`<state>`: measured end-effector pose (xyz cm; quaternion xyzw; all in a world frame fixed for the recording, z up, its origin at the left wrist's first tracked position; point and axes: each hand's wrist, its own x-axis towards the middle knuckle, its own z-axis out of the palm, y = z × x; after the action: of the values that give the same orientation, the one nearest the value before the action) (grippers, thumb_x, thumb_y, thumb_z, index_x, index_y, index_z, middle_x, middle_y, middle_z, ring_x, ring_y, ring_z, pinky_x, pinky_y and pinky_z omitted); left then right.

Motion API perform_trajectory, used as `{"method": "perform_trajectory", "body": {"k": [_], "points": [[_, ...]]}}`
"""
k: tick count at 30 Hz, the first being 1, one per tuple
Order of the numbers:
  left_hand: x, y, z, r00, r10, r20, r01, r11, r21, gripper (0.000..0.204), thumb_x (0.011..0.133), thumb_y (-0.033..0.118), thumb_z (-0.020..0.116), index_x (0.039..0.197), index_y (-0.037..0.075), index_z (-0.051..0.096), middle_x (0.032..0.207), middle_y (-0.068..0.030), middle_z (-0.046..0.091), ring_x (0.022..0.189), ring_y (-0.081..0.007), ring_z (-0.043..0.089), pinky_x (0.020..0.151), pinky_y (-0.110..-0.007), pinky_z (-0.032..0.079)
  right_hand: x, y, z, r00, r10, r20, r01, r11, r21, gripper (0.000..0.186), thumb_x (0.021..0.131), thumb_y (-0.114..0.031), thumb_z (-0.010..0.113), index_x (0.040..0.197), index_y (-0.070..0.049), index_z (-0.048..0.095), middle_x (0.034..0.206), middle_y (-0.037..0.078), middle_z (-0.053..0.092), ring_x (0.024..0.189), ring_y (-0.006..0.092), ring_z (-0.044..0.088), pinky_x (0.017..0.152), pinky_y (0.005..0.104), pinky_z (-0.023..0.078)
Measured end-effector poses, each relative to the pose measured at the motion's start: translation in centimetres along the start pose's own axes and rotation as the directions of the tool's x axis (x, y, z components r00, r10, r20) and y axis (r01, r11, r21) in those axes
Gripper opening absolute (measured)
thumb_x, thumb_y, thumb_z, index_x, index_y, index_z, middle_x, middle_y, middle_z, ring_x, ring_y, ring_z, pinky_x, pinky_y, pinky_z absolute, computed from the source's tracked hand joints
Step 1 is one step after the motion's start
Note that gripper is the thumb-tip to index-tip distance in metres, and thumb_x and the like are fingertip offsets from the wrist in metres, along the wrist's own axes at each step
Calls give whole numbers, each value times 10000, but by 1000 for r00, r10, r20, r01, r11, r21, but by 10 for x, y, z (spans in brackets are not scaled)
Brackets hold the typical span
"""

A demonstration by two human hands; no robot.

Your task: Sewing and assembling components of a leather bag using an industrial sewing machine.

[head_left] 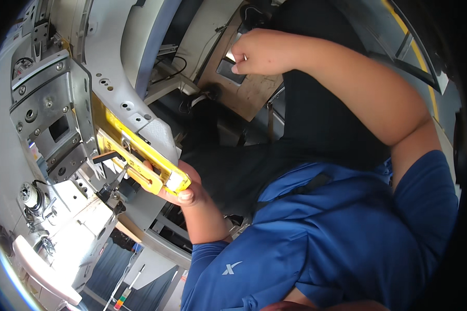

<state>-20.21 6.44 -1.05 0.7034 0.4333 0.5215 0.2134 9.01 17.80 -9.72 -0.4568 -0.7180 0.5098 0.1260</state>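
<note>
At the left, my left hand (184,189) is closed round the near end of a long yellow metal part (145,155) with slots and holes, its thumb at the end face. The part's far end lies against the pale grey casing (106,67) of a machine. From the part's side sticks out a short black lever (105,157). My right hand (259,52) is up at the top centre, fingers curled in and thumb close to the fingertips. Whatever lies in those fingers is too small or hidden. Beneath that hand is a wooden board (259,98) with a dark rectangular area (229,71).
Metal bracket plates (49,101) with bolts fill the left side. Below them sits a ribbed round knob or pulley (28,194). A small striped signal light (122,299) stands at the lower left. Yellow tape (423,62) runs along the floor at the right.
</note>
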Motion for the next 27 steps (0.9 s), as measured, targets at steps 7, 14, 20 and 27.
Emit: {"method": "perform_trajectory", "body": {"k": [7, 14, 20, 27], "points": [[-8, -3, 6, 995, -83, -55, 67, 964, -257, 848, 814, 393, 782, 1476, 0, 426, 1599, -203, 328, 1492, -369, 305, 1244, -503, 189, 11, 13, 1, 995, -91, -47, 88, 994, -57, 406, 930, -400, 655, 972, -1, 720, 882, 206, 710, 852, 369, 698, 745, 466, 532], [-16, -26, -15, 994, 92, -65, -55, 903, 426, 881, 915, 678, 602, 1387, -63, 538, 1305, -207, 526, 1236, -323, 516, 1077, -448, 403, -34, -6, -29, 939, -70, -337, 118, 985, 126, 215, 917, -225, 699, 937, -11, 694, 837, 162, 718, 789, 292, 711, 720, 385, 540], [-41, -75, -71, 950, -289, -122, 314, 873, 373, 512, 980, 355, 656, 1248, -78, 604, 1118, -166, 618, 1039, -239, 615, 935, -372, 493, -121, 4, -178, 333, 134, -933, -105, 989, 104, 290, 904, -298, 726, 794, -31, 701, 781, 122, 712, 734, 215, 693, 682, 366, 539], [-60, -96, -26, 705, -657, 267, 559, 746, 361, 422, 897, 148, 751, 1252, -39, 620, 1204, -195, 699, 1115, -317, 676, 984, -394, 495, -185, 26, -350, -61, 209, -976, -748, 638, 183, 671, 896, -586, 611, 1037, 59, 730, 1111, 259, 716, 1097, 408, 670, 964, 477, 500]]}}
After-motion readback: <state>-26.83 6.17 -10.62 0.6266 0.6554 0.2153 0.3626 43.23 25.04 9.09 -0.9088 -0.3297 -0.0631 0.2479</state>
